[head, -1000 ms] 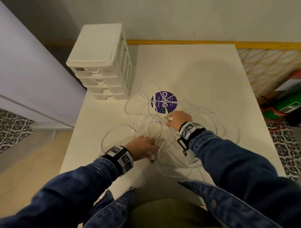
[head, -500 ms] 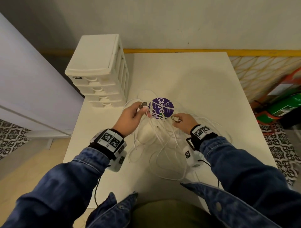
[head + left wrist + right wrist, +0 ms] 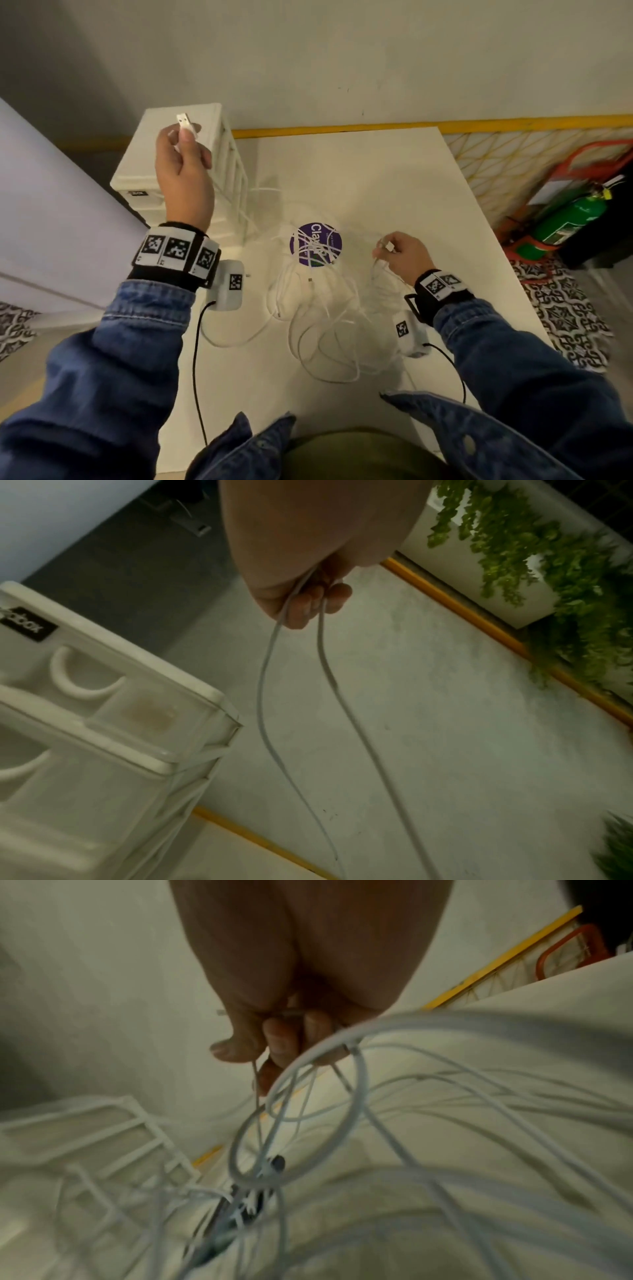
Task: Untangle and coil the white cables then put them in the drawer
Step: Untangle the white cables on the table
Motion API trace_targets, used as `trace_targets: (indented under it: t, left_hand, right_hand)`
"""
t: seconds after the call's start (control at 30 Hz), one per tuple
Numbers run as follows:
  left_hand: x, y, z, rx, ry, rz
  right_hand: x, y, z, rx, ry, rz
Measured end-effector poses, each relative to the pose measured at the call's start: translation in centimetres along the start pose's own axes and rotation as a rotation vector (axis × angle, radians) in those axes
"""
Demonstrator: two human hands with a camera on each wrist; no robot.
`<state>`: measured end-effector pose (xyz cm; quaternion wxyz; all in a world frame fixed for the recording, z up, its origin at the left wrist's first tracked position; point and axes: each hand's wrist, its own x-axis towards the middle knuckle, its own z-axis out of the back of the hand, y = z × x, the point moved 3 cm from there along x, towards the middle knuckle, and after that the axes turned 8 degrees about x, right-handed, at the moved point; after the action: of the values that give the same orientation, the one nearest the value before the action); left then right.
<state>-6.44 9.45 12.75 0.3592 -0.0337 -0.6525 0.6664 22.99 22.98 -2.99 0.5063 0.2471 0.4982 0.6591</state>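
Note:
A tangle of white cables point(image 3: 329, 318) lies on the white table point(image 3: 394, 178), partly over a purple round sticker point(image 3: 315, 244). My left hand point(image 3: 183, 164) is raised high in front of the white drawer unit point(image 3: 144, 164) and pinches a cable's USB plug point(image 3: 185, 122); two strands point(image 3: 291, 696) hang from its fingers. My right hand point(image 3: 400, 253) hovers low to the right of the sticker, pinching another cable end point(image 3: 388, 246), with loops point(image 3: 308, 1110) trailing from its fingers into the tangle.
The drawer unit point(image 3: 85, 723) stands at the table's back left corner with its drawers closed. A yellow strip point(image 3: 445, 126) runs along the wall behind. A green cylinder point(image 3: 568, 219) and an orange frame sit on the floor to the right.
My left hand has risen from table level to high in front of the drawer unit, pulling a cable end up. My right hand has shifted right and lifted slightly with its cable end.

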Motion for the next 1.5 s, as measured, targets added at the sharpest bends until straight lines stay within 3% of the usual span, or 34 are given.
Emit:
trace_targets:
  t: [0.13, 0.27, 0.4, 0.5, 0.7, 0.87, 1.03, 1.23, 1.37, 1.5]
  left_hand:
    - [-0.4, 0.7, -0.1, 0.034, 0.034, 0.057]
    - [-3.2, 0.8, -3.6, 0.039, 0.284, 0.115]
    - [-6.0, 0.1, -7.1, 0.039, 0.5, 0.143]
    - [-7.1, -0.9, -8.5, 0.011, 0.562, 0.142]
    - [-8.0, -2.3, -9.2, -0.144, 0.71, 0.246]
    - [-7.9, -2.4, -8.9, -0.131, 0.665, 0.213]
    - [-7.6, -2.3, -8.5, -0.167, 0.526, 0.216]
    - [-6.6, -1.8, -7.4, -0.191, 0.435, 0.193]
    - [-6.2, -1.7, -7.1, -0.224, 0.41, 0.206]
    - [-6.4, -1.6, -7.2, -0.193, 0.404, 0.232]
  right_hand:
    - [-0.3, 1.7, 1.3, 0.161, -0.147, 0.069]
    - [-0.4, 5.7, 0.9, 0.256, -0.185, 0.203]
    - [-1.7, 10.8, -0.1, 0.458, -0.039, 0.252]
    - [-3.3, 13.1, -1.0, 0.564, 0.135, 0.244]
    - [-3.8, 13.1, -2.3, 0.371, 0.277, 0.201]
    - [-4.2, 13.8, -2.4, 0.352, 0.365, 0.267]
    - [-3.9, 13.8, -1.6, 0.423, 0.28, 0.324]
    - [-3.0, 12.3, -0.2, 0.296, -0.014, 0.309]
    - [-2.3, 9.8, 0.1, 0.207, -0.048, 0.222]
    - [-2.1, 7.1, -0.2, 0.189, -0.027, 0.013]
